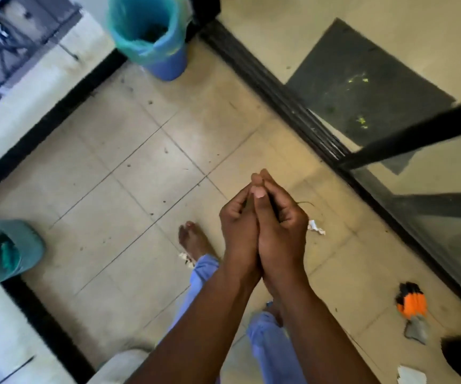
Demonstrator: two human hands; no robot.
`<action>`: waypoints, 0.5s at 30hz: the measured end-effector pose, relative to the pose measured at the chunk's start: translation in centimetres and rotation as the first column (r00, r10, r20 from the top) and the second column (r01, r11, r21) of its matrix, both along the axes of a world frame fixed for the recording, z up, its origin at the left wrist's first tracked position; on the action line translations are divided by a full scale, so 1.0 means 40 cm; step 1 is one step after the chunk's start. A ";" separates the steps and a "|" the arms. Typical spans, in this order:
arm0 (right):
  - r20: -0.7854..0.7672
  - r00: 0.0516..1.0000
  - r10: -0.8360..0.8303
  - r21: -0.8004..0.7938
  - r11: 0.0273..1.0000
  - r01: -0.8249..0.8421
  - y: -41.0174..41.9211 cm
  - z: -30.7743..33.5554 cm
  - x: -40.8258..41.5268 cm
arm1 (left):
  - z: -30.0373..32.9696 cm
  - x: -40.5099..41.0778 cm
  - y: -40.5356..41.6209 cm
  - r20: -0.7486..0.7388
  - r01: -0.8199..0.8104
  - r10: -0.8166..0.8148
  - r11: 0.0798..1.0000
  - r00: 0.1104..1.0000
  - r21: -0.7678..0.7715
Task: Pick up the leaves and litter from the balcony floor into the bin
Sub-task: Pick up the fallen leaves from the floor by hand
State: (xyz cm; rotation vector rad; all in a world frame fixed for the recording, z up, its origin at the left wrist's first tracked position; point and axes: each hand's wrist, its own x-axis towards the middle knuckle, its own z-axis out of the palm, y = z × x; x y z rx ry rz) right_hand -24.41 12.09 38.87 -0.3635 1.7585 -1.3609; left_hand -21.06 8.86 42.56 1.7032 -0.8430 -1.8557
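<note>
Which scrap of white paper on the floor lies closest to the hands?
The crumpled white scrap just right of the right hand; the others lie lower.

Round blue plastic bin point(165, 55) with a teal liner stands upright in the far corner (dark debris inside). Crumpled white paper scraps point(315, 227) and an orange-and-black wrapper point(412, 302) lie on the beige tiled floor point(129, 173).

Dark grey rectangular doormat point(362, 87) behind the black sliding-door track point(293, 106), teal plastic bucket point(30, 245) by the left wall, orange-and-black bristled brush point(412, 303) lying near the glass, beige tiled floor point(140, 167)
</note>
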 end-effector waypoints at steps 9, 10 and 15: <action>0.273 0.961 -0.047 0.033 0.999 0.039 -0.370 0.063 0.221 | -0.026 0.250 -0.331 -0.275 -0.471 0.539 0.837 0.796 0.278; 0.290 0.956 -0.041 0.026 0.999 0.035 -0.417 0.072 0.239 | -0.019 0.269 -0.373 -0.309 -0.492 0.575 0.814 0.758 0.308; 0.359 0.933 -0.005 -0.036 0.999 0.019 -0.618 0.070 0.291 | -0.014 0.333 -0.568 -0.361 -0.603 0.686 0.728 0.632 0.327</action>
